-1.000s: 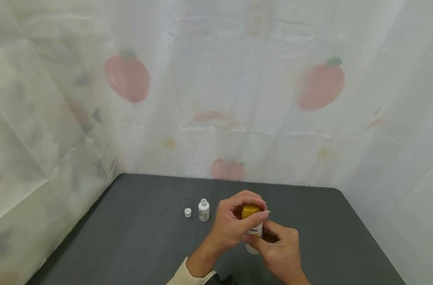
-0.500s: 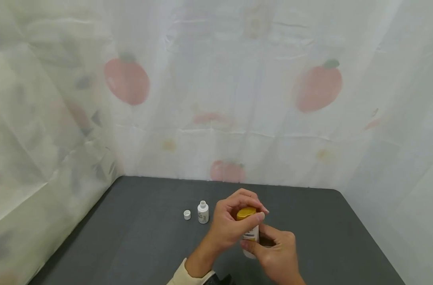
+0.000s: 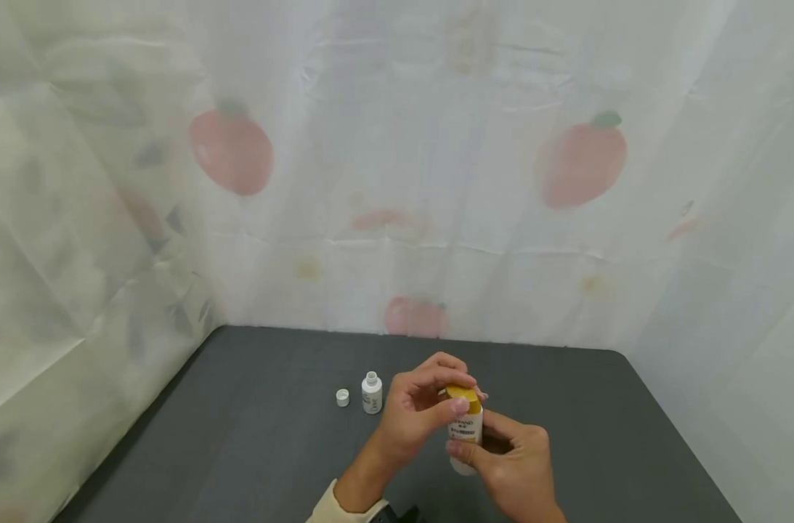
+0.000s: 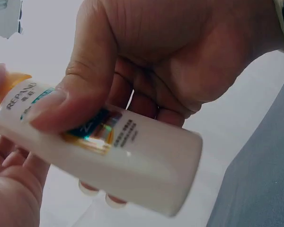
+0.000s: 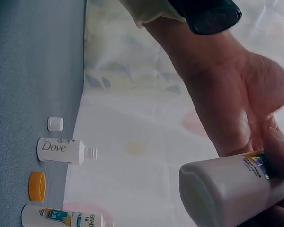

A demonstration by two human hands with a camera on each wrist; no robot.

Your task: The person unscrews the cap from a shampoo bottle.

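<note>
Two hands are working one white bottle (image 3: 465,436) above the table (image 3: 253,450), close to the person: the right hand (image 3: 514,472) is clamping its body, the left hand (image 3: 412,418) is pinching the yellow cap (image 3: 463,396). A firm lower grip should be helping the twist. Farther left, a small uncapped bottle (image 3: 372,393) and its loose white cap (image 3: 342,396) are standing clear.

A dark grey tabletop (image 3: 253,443) sits enclosed by a translucent white curtain (image 3: 403,181) printed with faded red fruit (image 3: 229,152), creased and softly, evenly lit from behind on three sides.
</note>
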